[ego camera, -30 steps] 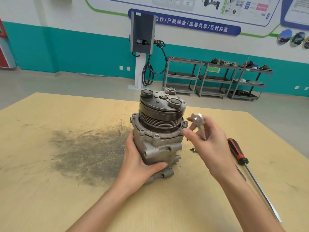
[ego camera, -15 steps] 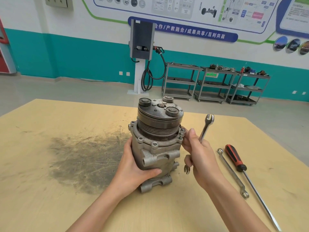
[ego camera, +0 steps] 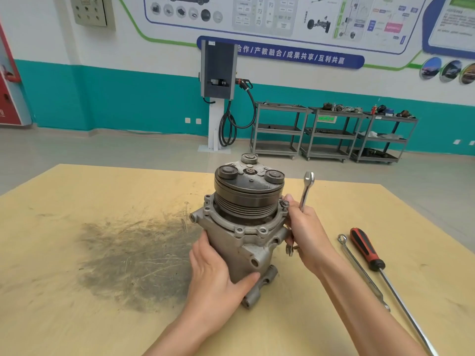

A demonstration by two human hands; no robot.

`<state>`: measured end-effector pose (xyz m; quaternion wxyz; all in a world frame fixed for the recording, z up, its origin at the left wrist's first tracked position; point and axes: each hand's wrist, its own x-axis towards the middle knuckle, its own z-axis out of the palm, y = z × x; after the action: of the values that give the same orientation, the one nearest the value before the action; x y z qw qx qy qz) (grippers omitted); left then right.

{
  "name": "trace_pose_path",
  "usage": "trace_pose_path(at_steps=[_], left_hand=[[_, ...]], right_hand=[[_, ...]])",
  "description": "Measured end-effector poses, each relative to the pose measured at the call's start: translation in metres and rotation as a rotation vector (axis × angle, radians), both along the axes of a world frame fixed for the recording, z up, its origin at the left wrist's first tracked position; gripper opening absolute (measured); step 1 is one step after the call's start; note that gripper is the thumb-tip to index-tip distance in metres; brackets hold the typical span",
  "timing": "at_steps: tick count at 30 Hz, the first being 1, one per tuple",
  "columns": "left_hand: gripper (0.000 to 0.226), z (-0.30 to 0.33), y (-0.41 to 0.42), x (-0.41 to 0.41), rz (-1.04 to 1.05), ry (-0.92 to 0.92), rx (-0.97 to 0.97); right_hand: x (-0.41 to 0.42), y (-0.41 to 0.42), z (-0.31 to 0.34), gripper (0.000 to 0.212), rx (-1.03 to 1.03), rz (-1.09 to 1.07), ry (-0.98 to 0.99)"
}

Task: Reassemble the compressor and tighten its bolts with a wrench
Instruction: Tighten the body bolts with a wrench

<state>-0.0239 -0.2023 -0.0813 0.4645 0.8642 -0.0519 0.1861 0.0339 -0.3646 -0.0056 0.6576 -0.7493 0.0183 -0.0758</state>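
Observation:
A grey metal compressor (ego camera: 244,235) stands upright on the wooden table (ego camera: 77,304), its dark pulley on top. My left hand (ego camera: 216,276) grips the lower left side of its body, thumb across the front. My right hand (ego camera: 305,232) holds a silver open-end wrench (ego camera: 307,188) upright in the palm. The fingertips of that hand touch a bolt (ego camera: 284,203) on the compressor's right flange. The wrench's lower jaw pokes out under the hand beside the housing.
A second long wrench (ego camera: 359,268) and a red-and-black screwdriver (ego camera: 367,250) lie on the table to the right. A dark grease smear (ego camera: 133,255) covers the table left of the compressor. Metal shelf carts (ego camera: 331,132) stand on the floor far behind.
My right hand has lowered from in front of the pulley to the compressor's right flange, turning the wrench upright. My left hand has kept its grip on the body.

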Motion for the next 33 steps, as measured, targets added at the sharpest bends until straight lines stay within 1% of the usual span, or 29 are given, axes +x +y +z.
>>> trace_pose_path(at_steps=[3,5,8,10,12,13,15,18,20,23,26,30,33], left_hand=[[0.125,-0.004,-0.002,-0.004,0.028,0.025,-0.02],[0.122,-0.007,-0.001,-0.005,0.035,0.035,-0.079],[0.118,-0.008,0.003,-0.003,0.037,0.022,-0.169],[0.118,-0.005,0.006,0.0,0.032,0.022,-0.174],[0.118,-0.002,0.01,0.004,0.032,0.031,-0.153],[0.117,-0.002,0.012,0.006,0.03,0.021,-0.148],[0.114,-0.002,0.014,0.008,0.014,0.004,-0.151],[0.12,-0.003,0.013,0.009,0.007,0.032,-0.143],[0.126,-0.005,0.014,0.009,0.011,0.062,-0.131],[0.119,-0.006,0.013,0.01,0.01,0.062,-0.138],[0.114,-0.004,0.013,0.009,0.004,0.041,-0.135],[0.114,-0.004,0.013,0.009,0.001,0.042,-0.129],[0.115,-0.004,0.013,0.009,0.008,0.037,-0.132]], right_hand=[[0.008,-0.003,0.005,0.045,0.005,0.074,0.018],[0.012,-0.004,0.006,0.044,0.014,0.103,0.029],[0.013,-0.004,0.005,0.044,-0.036,0.07,0.006],[0.011,-0.005,0.003,0.042,-0.052,-0.043,-0.106],[0.005,-0.007,0.005,0.037,-0.064,-0.146,-0.273],[0.001,-0.008,0.006,0.034,-0.059,-0.156,-0.337],[-0.007,-0.01,0.008,0.028,-0.02,-0.112,-0.399],[-0.014,-0.013,0.01,0.016,0.034,-0.001,-0.382],[-0.016,-0.013,0.009,0.016,0.039,0.044,-0.372],[-0.014,-0.014,0.007,0.022,0.045,0.033,-0.322],[-0.01,-0.017,0.008,0.018,0.082,0.04,-0.285],[-0.004,-0.019,0.011,0.01,0.047,0.037,-0.257],[-0.001,-0.019,0.012,0.008,0.024,0.054,-0.227]])
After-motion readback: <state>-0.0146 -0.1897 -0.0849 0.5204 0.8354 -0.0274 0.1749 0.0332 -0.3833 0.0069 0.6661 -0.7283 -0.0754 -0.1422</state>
